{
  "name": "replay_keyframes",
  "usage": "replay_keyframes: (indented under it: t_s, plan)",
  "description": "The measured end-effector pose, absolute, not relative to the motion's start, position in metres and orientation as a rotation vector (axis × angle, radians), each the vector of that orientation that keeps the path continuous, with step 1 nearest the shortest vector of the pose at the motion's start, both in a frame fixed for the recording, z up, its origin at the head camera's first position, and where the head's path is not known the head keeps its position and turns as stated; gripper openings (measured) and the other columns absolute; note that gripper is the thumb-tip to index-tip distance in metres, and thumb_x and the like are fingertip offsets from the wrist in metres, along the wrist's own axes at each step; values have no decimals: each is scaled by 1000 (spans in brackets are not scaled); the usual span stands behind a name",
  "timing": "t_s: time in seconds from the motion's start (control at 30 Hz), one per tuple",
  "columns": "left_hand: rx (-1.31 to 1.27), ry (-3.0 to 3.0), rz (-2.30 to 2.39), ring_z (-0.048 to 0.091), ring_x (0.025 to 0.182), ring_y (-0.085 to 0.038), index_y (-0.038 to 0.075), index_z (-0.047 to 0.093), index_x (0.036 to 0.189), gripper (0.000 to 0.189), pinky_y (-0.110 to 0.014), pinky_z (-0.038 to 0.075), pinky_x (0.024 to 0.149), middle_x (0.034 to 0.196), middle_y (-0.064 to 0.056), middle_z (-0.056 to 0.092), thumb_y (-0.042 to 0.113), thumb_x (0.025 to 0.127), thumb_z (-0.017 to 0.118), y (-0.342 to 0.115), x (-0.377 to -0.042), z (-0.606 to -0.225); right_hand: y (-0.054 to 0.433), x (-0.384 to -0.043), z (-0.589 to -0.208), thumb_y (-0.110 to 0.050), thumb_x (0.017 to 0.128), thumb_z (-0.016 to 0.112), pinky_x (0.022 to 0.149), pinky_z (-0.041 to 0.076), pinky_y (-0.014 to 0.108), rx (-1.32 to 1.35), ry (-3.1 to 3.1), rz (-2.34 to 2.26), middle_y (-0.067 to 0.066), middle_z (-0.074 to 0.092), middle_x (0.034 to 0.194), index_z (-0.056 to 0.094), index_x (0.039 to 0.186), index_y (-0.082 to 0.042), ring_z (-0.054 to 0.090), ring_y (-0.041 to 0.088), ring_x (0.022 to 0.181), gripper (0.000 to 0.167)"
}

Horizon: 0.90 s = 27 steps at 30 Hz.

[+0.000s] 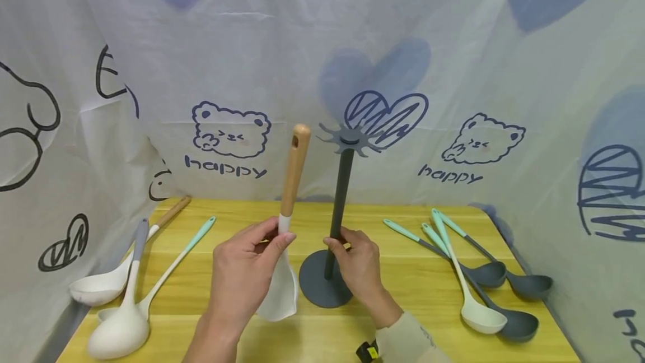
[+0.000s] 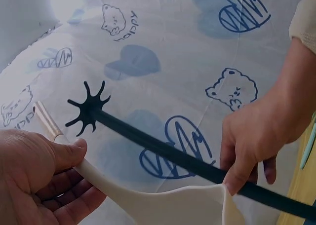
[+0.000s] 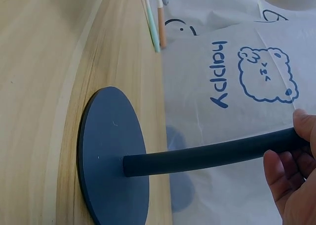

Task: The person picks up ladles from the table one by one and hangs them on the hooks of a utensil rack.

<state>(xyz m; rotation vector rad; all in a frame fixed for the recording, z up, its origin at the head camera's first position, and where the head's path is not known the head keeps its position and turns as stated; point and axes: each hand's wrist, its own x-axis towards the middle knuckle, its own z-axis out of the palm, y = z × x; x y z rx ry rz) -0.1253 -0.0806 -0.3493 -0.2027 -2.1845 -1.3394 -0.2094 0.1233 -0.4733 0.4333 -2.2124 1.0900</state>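
Over the desk (image 1: 413, 296), head view: L hand (image 1: 244, 273) pinches wood-handled white utensil (image 1: 292, 184), handle up, just left of dark stand (image 1: 340, 206); R hand (image 1: 360, 265) grips its pole (image 1: 344, 181). L wrist: thumb & fingers clamp utensil's neck. R wrist: fingers round pole, base (image 3: 108, 146) flat on desk.

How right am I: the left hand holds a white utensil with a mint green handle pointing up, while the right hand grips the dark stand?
Not quite: the handle colour is wrong. The head view shows the left hand holding a white utensil with a light brown wooden handle pointing up, while the right hand grips the dark stand.
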Motion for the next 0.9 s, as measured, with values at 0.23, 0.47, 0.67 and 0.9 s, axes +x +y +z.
replay_keyframes:
  t_s: [0.23, 0.47, 0.67, 0.9]
  plan:
    - [-216, -2222, -1375, 77, 82, -10, 15, 84, 111, 27, -25, 64, 72, 99, 1, 81, 22, 86, 88, -67, -127, -351, 123, -208, -469, -22, 87, 87, 57, 56, 24, 402, -2251, 1097, 4, 71, 78, 82, 94, -11, 72, 18, 71, 14]
    - [-206, -2270, -1370, 76, 82, -8, 16, 84, 110, 26, -27, 64, 71, 97, 2, 81, 25, 86, 88, -62, -125, -350, 123, -208, -466, -23, 89, 86, 58, 57, 25, 405, -2268, 1106, 4, 72, 80, 81, 96, -10, 72, 18, 74, 15]
    - [-220, -2278, -1375, 76, 81, -8, 15, 84, 110, 26, -27, 64, 71, 98, 1, 81, 25, 86, 88, -59, -124, -349, 122, -208, -466, -23, 89, 85, 58, 56, 25, 398, -2276, 1110, 3, 73, 80, 82, 97, -11, 73, 19, 75, 15]
    - [-212, -2288, -1369, 76, 80, -8, 14, 84, 108, 25, -27, 64, 70, 97, 0, 81, 24, 85, 89, -58, -125, -350, 122, -208, -467, -23, 89, 85, 59, 55, 25, 387, -2288, 1116, 3, 73, 81, 82, 96, -10, 73, 20, 77, 15]
